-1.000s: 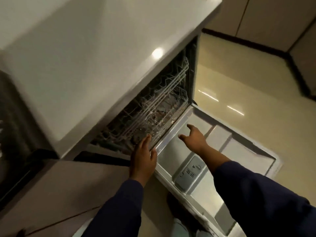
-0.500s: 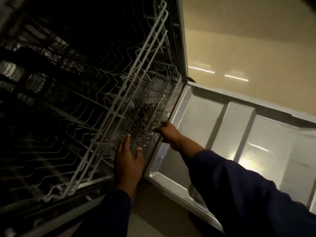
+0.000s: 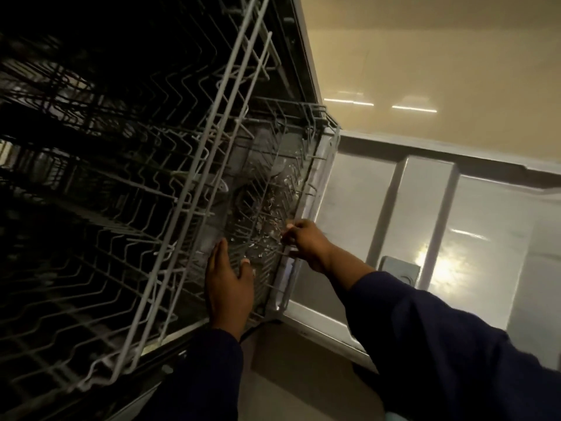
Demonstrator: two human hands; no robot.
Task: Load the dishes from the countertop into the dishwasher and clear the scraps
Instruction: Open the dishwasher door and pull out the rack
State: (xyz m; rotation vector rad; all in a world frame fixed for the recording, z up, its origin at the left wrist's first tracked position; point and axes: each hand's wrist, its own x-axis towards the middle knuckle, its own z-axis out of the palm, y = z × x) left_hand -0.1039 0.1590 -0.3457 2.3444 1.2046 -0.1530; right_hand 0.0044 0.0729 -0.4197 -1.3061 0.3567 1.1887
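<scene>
Dim kitchen light falls on the beige floor (image 3: pixel 425 56) and glares off the lowered dishwasher door (image 3: pixel 379 238), which lies flat and open to my right. A second ago I was standing over the white countertop with both hands only reaching toward the machine; now I have bent right down, the countertop has gone out of view, and the wire racks fill what I see. My right hand (image 3: pixel 306 241) has come off the door panel and curls its fingers over the front rim of the lower rack (image 3: pixel 273 208). My left hand (image 3: pixel 229 287) lies flat and relaxed against the rack's front edge beside it, the two hands near but not touching. The upper rack (image 3: pixel 182 192) juts out above. Both racks look bare of dishes, though the dark back of the tub is hard to read. Pale flecks on the lower rack, perhaps scraps or water drops, I cannot tell. The dishes stay up on the countertop, unseen from here. I judge I'm set to pull the lower rack out over the door, so loading hasn't started.
</scene>
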